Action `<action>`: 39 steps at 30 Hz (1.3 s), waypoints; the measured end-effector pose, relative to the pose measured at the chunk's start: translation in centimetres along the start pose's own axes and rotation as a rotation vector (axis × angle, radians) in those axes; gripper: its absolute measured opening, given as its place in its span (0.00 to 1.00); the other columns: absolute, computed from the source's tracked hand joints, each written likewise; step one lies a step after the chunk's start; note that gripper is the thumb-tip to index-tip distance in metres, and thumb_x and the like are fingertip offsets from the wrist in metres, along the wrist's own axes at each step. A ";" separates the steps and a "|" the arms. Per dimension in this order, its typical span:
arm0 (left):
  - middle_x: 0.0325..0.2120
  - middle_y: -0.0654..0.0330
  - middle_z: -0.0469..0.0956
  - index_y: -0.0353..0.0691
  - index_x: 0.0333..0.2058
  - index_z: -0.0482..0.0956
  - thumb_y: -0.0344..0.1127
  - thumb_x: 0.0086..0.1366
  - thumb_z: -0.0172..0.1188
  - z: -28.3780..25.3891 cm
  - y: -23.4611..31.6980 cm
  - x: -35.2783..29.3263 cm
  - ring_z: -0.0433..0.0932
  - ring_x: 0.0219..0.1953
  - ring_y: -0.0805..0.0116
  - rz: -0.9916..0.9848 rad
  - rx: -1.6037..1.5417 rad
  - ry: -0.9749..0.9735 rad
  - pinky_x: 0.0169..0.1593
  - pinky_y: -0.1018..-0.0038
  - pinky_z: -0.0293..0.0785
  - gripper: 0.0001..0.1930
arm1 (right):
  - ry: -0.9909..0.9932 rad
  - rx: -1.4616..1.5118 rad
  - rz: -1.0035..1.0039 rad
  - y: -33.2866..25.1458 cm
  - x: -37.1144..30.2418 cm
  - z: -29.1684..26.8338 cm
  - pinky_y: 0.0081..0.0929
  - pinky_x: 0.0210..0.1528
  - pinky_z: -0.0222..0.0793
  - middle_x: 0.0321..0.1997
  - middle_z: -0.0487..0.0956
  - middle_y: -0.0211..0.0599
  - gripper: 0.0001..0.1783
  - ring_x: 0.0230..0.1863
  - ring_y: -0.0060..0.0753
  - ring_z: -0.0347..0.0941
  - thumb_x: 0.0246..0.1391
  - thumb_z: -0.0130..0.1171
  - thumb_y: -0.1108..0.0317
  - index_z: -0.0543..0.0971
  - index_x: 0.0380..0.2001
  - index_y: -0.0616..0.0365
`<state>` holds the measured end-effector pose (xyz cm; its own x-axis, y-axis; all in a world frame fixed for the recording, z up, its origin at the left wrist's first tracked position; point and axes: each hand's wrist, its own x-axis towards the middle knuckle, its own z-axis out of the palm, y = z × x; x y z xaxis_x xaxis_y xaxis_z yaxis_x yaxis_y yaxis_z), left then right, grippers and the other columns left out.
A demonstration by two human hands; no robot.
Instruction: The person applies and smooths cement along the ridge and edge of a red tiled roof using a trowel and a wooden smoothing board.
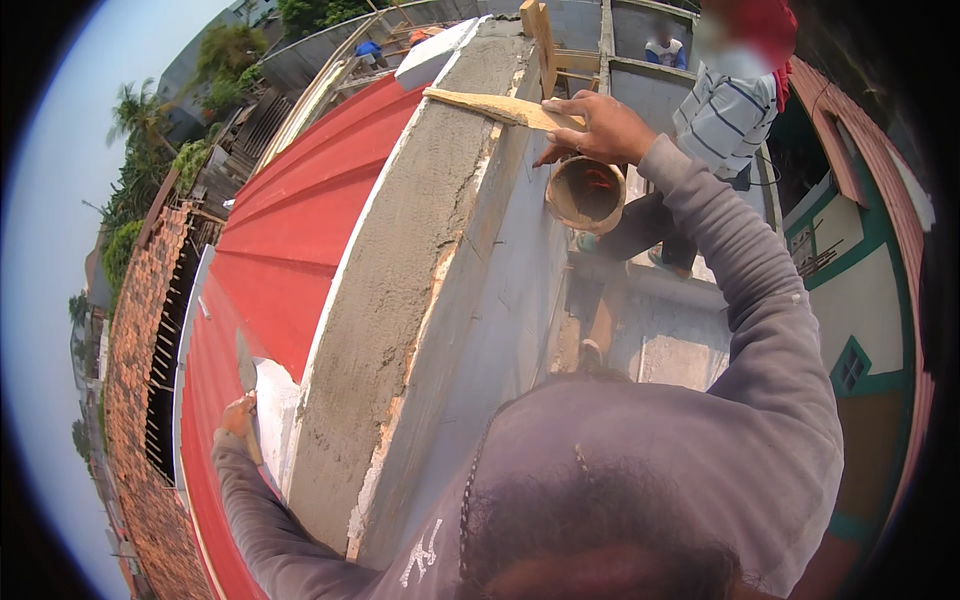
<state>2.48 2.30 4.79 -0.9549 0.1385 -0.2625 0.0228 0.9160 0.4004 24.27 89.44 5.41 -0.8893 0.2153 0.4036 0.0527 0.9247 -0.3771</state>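
My right hand (607, 128) grips the end of a flat, pale wooden strip (490, 106). The strip lies across the far part of a wall top coated in grey mortar (400, 240). Off to the left, over the red metal roof, my left hand (239, 418) is closed around a trowel (245, 365), its blade pointing away from me. Beside that hand, against the wall, is a white piece of board (276, 410). Just below my right hand is a round mortar-stained bucket (587, 195); what supports it is hidden.
Red ribbed roofing (285, 235) slopes along the wall's left side. A person in a striped shirt (730, 115) stands beyond my right arm. Wooden boards (540, 45) stand upright at the wall's far end. A white block (435, 55) rests beside it.
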 end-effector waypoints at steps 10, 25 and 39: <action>0.42 0.49 0.84 0.28 0.49 0.81 0.55 0.77 0.55 0.1 -1.0 0.4 0.78 0.38 0.66 0.061 0.279 -0.030 0.48 0.67 0.74 0.29 | -0.029 0.009 0.078 7.7 8.8 -0.3 0.47 0.59 0.76 0.52 0.85 0.57 0.34 0.54 0.60 0.82 0.57 0.65 0.41 0.82 0.62 0.50; 0.33 0.68 0.78 0.36 0.48 0.84 0.52 0.72 0.64 1.0 -1.0 -0.8 0.71 0.33 0.75 -0.175 -0.178 0.097 0.40 0.74 0.67 0.22 | -0.064 0.042 0.222 5.2 12.4 2.0 0.49 0.62 0.75 0.57 0.82 0.59 0.29 0.59 0.60 0.80 0.63 0.61 0.47 0.82 0.58 0.56; 0.27 0.68 0.75 0.35 0.38 0.85 0.50 0.74 0.62 0.7 -1.2 -0.3 0.69 0.32 0.75 -0.089 -0.144 0.077 0.41 0.73 0.65 0.20 | -0.020 0.015 0.394 3.0 18.8 6.5 0.47 0.67 0.72 0.58 0.79 0.70 0.32 0.68 0.66 0.71 0.62 0.62 0.51 0.81 0.54 0.74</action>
<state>2.90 1.40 3.80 -0.9713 0.0251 -0.2364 -0.1000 0.8591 0.5019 4.75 94.19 6.44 -0.8107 0.5468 0.2092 0.3856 0.7677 -0.5118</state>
